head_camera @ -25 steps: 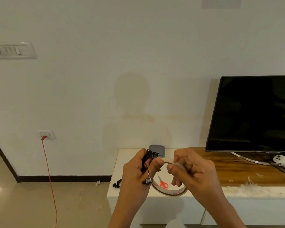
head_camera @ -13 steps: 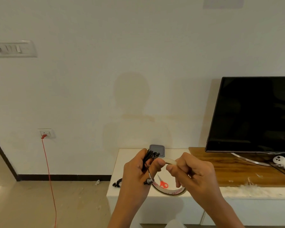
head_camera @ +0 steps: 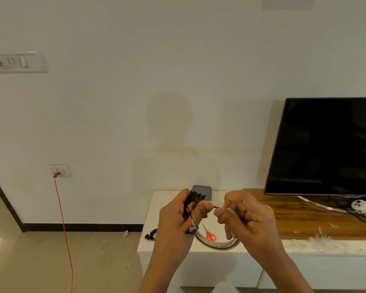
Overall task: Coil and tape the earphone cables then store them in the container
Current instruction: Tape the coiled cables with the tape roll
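Black earphone cable (head_camera: 188, 205): matt, rubbery sheath. earbud (head_camera: 193, 228): grey metal housing, slight sheen. tape roll (head_camera: 220, 244): translucent glossy plastic film. scissors (head_camera: 210, 237): red plastic handles. cabinet top (head_camera: 156, 210): white, smooth, matt. side panel (head_camera: 294, 218): varnished wood grain.

Two grips are in view, the left grip (head_camera: 178, 226) and the right grip (head_camera: 250, 220). There are two black earphone sets, the held set (head_camera: 191, 201) in the left grip and the loose set (head_camera: 151, 236) near the counter's left edge. Of the rest there is one apiece: one tape roll (head_camera: 220, 245), one pair of red scissors (head_camera: 210, 236), one grey container (head_camera: 201, 190), one counter (head_camera: 294, 218), one TV (head_camera: 325, 144), one white controller (head_camera: 364, 210), one red cable (head_camera: 62, 218), one socket (head_camera: 60, 170) and one switch plate (head_camera: 17, 62).
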Demonstrator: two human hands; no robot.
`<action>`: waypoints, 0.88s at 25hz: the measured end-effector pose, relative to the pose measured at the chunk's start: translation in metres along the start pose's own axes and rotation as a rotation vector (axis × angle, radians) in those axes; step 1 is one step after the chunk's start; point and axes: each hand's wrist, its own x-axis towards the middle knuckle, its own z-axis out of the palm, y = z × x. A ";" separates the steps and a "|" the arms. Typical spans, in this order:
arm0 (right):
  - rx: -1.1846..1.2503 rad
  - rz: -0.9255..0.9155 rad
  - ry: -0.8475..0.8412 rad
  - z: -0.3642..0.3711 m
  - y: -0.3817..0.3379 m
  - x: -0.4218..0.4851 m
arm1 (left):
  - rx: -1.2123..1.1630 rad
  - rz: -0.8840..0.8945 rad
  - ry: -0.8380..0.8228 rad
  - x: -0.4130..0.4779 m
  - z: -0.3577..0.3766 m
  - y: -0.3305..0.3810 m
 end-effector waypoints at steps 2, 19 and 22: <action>-0.009 0.006 -0.003 -0.001 0.000 0.001 | -0.006 0.003 -0.003 -0.001 0.000 0.000; -0.006 0.032 -0.021 0.003 0.008 0.001 | -0.019 0.022 0.005 0.001 -0.002 -0.003; 0.038 0.020 -0.011 0.004 0.006 0.002 | -0.056 0.013 -0.011 0.002 -0.002 0.000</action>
